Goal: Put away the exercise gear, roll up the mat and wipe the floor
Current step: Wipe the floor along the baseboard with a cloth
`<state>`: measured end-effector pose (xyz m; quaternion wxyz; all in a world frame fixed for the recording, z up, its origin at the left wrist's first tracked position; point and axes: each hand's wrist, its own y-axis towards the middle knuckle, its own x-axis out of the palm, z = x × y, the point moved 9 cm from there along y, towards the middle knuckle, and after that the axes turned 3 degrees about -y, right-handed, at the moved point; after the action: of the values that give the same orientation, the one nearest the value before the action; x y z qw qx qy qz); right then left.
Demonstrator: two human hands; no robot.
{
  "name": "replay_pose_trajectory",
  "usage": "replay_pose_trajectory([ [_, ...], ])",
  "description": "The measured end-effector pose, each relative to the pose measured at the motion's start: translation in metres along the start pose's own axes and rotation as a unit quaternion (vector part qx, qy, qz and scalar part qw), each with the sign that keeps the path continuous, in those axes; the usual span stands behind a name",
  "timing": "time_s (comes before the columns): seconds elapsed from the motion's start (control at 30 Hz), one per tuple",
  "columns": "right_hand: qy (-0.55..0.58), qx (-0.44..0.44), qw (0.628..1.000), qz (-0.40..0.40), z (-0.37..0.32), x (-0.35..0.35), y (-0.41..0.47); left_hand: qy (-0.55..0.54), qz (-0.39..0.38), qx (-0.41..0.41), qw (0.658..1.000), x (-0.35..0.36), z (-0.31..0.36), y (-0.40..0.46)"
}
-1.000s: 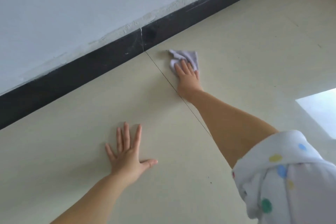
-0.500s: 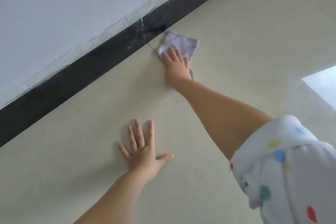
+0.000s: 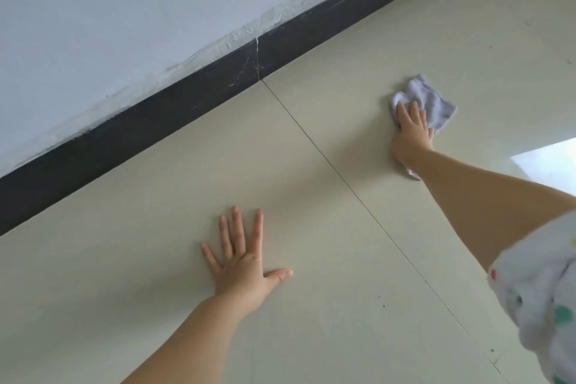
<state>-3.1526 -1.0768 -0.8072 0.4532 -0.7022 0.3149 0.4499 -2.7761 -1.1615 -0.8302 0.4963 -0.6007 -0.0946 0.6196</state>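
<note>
Head view, left hand (image 3: 241,268) lay flat on the pale beige tiled floor (image 3: 311,196), fingers straight and spread, holding nothing, right hand (image 3: 411,134) pressed straight fingers onto a crumpled lilac cloth (image 3: 433,103), right of the grout line, near the black skirting board (image 3: 187,103).

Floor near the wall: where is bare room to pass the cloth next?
Bare floor lies between the skirting, the left hand and the cloth under the right hand. More lies beyond the cloth, toward the upper right. Nothing crowds it except both hands.
</note>
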Motion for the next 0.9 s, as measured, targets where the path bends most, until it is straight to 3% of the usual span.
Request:
replay_pose_trajectory([
  [0.1,0.016,0.001,1.000,-0.015,-0.017,0.005,-0.014,-0.008,0.004,0.006,1.000,-0.001,0.002,0.000],
  [0.3,-0.022,-0.186,0.982,-0.026,-0.100,0.066,-0.130,-0.018,0.061,0.018,0.998,-0.008,-0.001,0.000],
  [0.43,-0.018,-0.277,0.959,-0.052,-0.090,0.094,-0.196,-0.047,0.126,0.094,0.986,-0.020,-0.012,-0.010],
  [0.53,-0.057,-0.381,0.922,-0.042,-0.079,0.114,-0.260,-0.039,0.182,0.094,0.978,-0.023,-0.059,-0.033],
  [0.67,-0.092,-0.497,0.859,-0.086,-0.068,0.121,-0.278,-0.009,0.195,-0.003,0.981,-0.013,-0.152,-0.068],
  [0.73,-0.077,-0.471,0.876,-0.068,-0.075,0.105,-0.237,-0.007,0.206,-0.035,0.978,-0.010,-0.189,-0.086],
  [0.83,-0.055,-0.307,0.950,-0.022,-0.098,0.077,-0.160,-0.048,0.215,-0.038,0.975,-0.010,-0.214,-0.099],
  [0.9,-0.046,-0.237,0.970,-0.017,-0.130,0.075,-0.133,-0.081,0.199,-0.019,0.976,-0.011,-0.213,-0.098],
])
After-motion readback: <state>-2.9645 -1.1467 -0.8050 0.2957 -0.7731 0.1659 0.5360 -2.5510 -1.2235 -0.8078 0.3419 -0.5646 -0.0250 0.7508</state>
